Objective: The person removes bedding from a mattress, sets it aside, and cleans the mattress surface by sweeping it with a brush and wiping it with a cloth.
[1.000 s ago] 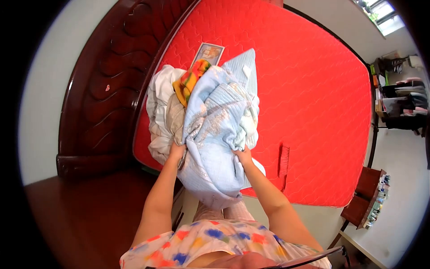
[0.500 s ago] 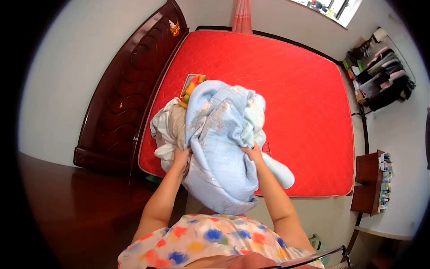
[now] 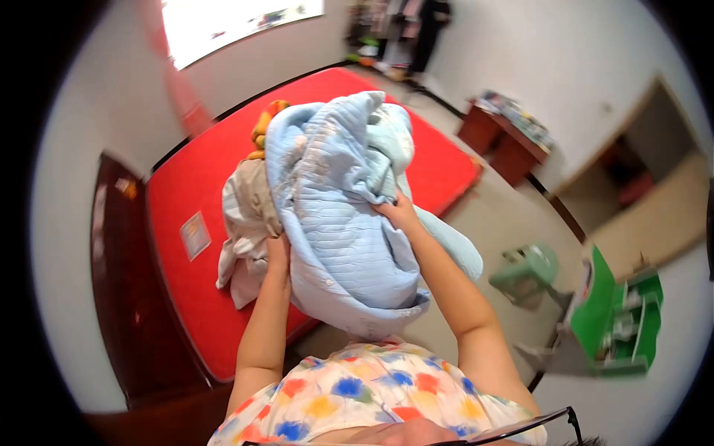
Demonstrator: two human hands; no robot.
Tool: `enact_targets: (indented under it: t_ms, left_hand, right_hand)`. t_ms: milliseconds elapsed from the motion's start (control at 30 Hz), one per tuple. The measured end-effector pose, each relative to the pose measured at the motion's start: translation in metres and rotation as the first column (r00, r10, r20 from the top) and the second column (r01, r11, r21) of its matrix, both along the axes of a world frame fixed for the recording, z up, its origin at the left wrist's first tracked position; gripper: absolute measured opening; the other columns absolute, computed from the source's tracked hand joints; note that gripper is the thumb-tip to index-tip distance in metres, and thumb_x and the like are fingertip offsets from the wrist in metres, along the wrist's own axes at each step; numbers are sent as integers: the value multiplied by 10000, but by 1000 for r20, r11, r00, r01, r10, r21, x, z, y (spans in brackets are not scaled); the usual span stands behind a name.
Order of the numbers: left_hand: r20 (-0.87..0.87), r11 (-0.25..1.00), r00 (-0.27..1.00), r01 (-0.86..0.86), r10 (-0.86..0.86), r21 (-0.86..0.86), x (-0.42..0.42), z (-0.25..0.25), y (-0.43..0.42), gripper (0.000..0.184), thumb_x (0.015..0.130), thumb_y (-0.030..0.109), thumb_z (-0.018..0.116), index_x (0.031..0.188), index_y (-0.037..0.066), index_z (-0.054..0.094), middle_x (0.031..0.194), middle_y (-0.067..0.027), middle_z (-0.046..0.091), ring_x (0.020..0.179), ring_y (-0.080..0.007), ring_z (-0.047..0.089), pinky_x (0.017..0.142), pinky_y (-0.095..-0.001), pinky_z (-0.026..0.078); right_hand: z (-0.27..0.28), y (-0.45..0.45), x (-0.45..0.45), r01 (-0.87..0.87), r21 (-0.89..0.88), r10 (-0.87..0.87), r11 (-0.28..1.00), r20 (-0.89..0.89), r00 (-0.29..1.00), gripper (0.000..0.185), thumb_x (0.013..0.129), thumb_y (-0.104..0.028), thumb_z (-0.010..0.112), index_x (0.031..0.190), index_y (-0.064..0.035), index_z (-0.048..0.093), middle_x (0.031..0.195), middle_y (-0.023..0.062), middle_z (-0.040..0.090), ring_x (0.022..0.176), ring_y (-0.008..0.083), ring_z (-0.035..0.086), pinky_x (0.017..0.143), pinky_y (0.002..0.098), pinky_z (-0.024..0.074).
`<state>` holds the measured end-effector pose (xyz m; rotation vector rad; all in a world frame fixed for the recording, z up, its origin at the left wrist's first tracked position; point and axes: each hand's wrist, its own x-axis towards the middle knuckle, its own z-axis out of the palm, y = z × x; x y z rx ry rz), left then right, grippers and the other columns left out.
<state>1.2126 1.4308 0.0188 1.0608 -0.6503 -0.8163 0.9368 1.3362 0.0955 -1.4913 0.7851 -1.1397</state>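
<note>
A large bundle of bedding is lifted against my front, above the bed. Its main part is a light blue quilt [image 3: 346, 238] with a ribbed texture and a patterned patch. Pale green fabric [image 3: 390, 141] bulges on the right side, and beige and white cloth [image 3: 249, 197] hangs on the left. An orange and yellow piece of fabric [image 3: 266, 126] pokes out at the upper left. My left hand [image 3: 278, 251] grips the bundle's left side, its fingers partly hidden in the folds. At the right side, my right hand [image 3: 400, 212] is closed on the blue quilt.
Behind the bundle is a bed with a red mattress [image 3: 204, 160] and a dark wooden headboard [image 3: 130, 290]. A flat pale rectangle [image 3: 195, 236] lies on the mattress. A green stool [image 3: 526, 271], a green open box [image 3: 621, 320] and a reddish-brown cabinet [image 3: 498, 141] stand to the right.
My view has swung to the right, bringing the stool, green box and doorway into sight. The bundle has come up off the mattress with both hands, uncovering the pale rectangle.
</note>
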Motion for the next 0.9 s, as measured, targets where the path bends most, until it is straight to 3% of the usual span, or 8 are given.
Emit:
enact_targets:
  t_ms: [67, 233, 333, 433, 733, 800, 833, 900]
  left_hand:
    - [260, 999, 965, 39, -44, 26, 4, 32, 10, 433, 798, 176, 597, 1169, -23, 494, 1082, -104, 566, 929, -177, 545, 777, -270, 440]
    - [82, 906, 907, 418, -412, -63, 15, 45, -8, 448, 760, 153, 626, 1155, -22, 507, 1064, -94, 578, 894, -163, 560, 754, -260, 448]
    - [100, 798, 813, 582, -574, -156, 20, 52, -11, 452, 751, 143, 621, 1152, -28, 504, 1058, -101, 578, 899, -170, 559, 766, -265, 444]
    - [248, 727, 750, 658, -613, -196, 37, 16, -86, 458, 742, 123, 602, 1155, -42, 491, 1047, -109, 581, 910, -180, 557, 797, -275, 430]
    - [296, 347, 436, 885, -850, -309, -36, 17, -151, 427, 751, 97, 595, 1146, -35, 504, 1052, -112, 593, 956, -193, 556, 825, -284, 423]
    - [304, 349, 436, 887, -847, -301, -39, 27, -142, 427, 757, 98, 604, 1152, -28, 503, 1057, -109, 591, 963, -179, 551, 833, -281, 420]
    - [318, 287, 383, 907, -867, -309, -44, 20, -148, 448, 773, 161, 610, 1171, -11, 499, 1081, -106, 585, 986, -188, 547, 855, -292, 415]
    - [342, 181, 290, 931, -894, -317, -55, 10, -158, 478, 789, 231, 616, 1194, 7, 491, 1109, -102, 576, 1011, -197, 542, 878, -304, 411]
  right_hand:
    - [-9, 24, 7, 133, -70, -132, 989, 16, 991, 452, 668, -133, 716, 1077, -27, 556, 915, 49, 626, 803, 126, 562, 728, 266, 445]
    - [40, 121, 13, 477, -121, -486, 870, -64, 871, 449, 672, -151, 709, 1075, -24, 556, 933, 73, 628, 845, 144, 558, 756, 281, 435]
    - [52, 176, 28, 636, -106, -644, 765, -104, 758, 443, 681, -180, 703, 1067, -18, 558, 946, 87, 623, 864, 164, 561, 776, 285, 430]
    - [28, 161, 61, 781, -161, -797, 604, -107, 594, 439, 681, -202, 717, 1050, -17, 569, 945, 86, 625, 855, 175, 572, 766, 289, 440]
    - [14, 177, 72, 960, -173, -974, 222, -80, 211, 486, 644, -238, 740, 1041, -13, 573, 939, 91, 621, 856, 178, 566, 764, 296, 428]
    - [15, 187, 86, 976, -118, -979, 185, -107, 173, 468, 645, -231, 738, 1021, -3, 577, 906, 84, 621, 828, 169, 562, 747, 296, 430]
    - [2, 180, 94, 962, -258, -995, 92, -66, 78, 439, 653, -213, 730, 996, 15, 578, 870, 84, 619, 797, 169, 558, 727, 303, 433]
    - [5, 188, 112, 959, -281, -998, 32, -58, 16, 432, 659, -204, 725, 998, 19, 574, 879, 89, 617, 797, 170, 559, 725, 304, 434]
